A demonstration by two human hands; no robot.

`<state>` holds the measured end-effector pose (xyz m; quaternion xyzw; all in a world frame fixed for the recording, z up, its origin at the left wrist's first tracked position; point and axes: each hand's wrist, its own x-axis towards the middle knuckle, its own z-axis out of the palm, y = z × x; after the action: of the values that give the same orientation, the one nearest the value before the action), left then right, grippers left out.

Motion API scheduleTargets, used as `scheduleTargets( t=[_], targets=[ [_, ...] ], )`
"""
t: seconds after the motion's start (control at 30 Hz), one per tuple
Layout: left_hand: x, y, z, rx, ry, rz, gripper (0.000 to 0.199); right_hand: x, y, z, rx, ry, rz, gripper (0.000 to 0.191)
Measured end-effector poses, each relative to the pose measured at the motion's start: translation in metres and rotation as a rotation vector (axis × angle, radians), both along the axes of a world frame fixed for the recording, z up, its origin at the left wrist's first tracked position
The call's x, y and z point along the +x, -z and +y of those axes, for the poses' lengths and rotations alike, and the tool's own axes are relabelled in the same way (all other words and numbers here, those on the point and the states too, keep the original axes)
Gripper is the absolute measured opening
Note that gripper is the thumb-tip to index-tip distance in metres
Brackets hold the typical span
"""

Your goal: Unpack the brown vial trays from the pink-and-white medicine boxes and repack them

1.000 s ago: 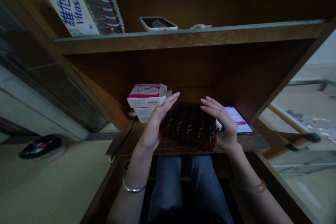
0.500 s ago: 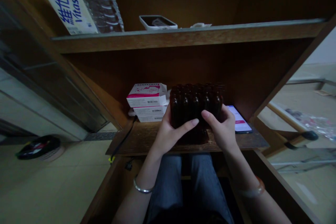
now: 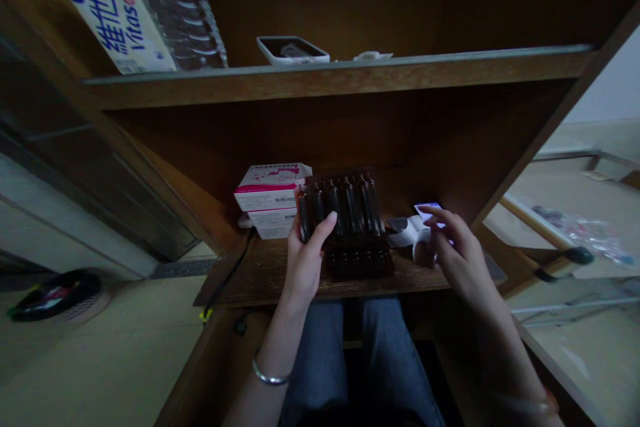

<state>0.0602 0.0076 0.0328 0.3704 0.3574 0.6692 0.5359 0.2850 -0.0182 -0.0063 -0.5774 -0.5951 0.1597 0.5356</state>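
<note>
Several dark brown ampoules [image 3: 345, 203] in a tray stand tilted in my left hand [image 3: 307, 257], its thumb across their front. Beneath them, another dark ampoule tray [image 3: 357, 260] lies on the wooden shelf. My right hand [image 3: 457, 247] is at the right, its fingers bent around the edge of a curled white paper [image 3: 413, 232], which looks blurred. Behind that hand, part of a lit phone [image 3: 427, 208] shows. White and pink boxes [image 3: 273, 195] are stacked left of the ampoules.
The upper shelf [image 3: 350, 79] holds a Vitasoy carton [image 3: 120, 13], a plastic-wrapped pack [image 3: 175, 10] and a white-rimmed tray [image 3: 293, 51]. A black cable [image 3: 235, 273] hangs over the lower shelf's left edge. A lined basket [image 3: 60, 297] stands on the floor at left.
My right hand has left the ampoules and moved right, to a white paper now in view. The ampoules have shifted left and tilted in my left hand, and the lower tray shows more.
</note>
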Motion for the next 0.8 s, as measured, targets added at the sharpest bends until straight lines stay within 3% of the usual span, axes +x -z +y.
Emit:
scheduleTargets(
  t=[0.1, 0.2, 0.3, 0.4, 0.5, 0.67, 0.8],
  targets=[
    [-0.002, -0.002, 0.001, -0.009, -0.018, -0.07, 0.048, 0.03, 0.021, -0.002, -0.194, 0.176, -0.129, 0.042],
    [-0.001, -0.002, 0.001, -0.012, -0.03, -0.07, 0.048, 0.042, 0.037, -0.004, -0.394, 0.213, -0.082, 0.062],
    [0.001, 0.002, 0.0, -0.012, -0.032, -0.033, 0.049, 0.04, 0.051, -0.006, -0.427, 0.211, -0.066, 0.076],
    [0.002, 0.004, -0.001, -0.007, -0.025, -0.005, 0.051, 0.038, 0.058, -0.007, -0.414, 0.199, -0.135, 0.071],
    [0.0, 0.005, -0.002, -0.01, -0.039, -0.002, 0.052, 0.041, 0.052, -0.009, -0.445, 0.223, -0.162, 0.058],
    [-0.003, 0.005, -0.001, 0.01, -0.053, -0.036, 0.051, 0.041, 0.024, -0.015, -0.452, 0.288, -0.069, 0.042],
    [-0.003, 0.007, 0.0, 0.004, -0.047, -0.044, 0.048, 0.034, 0.013, -0.014, -0.524, 0.179, -0.087, 0.044]
  ],
)
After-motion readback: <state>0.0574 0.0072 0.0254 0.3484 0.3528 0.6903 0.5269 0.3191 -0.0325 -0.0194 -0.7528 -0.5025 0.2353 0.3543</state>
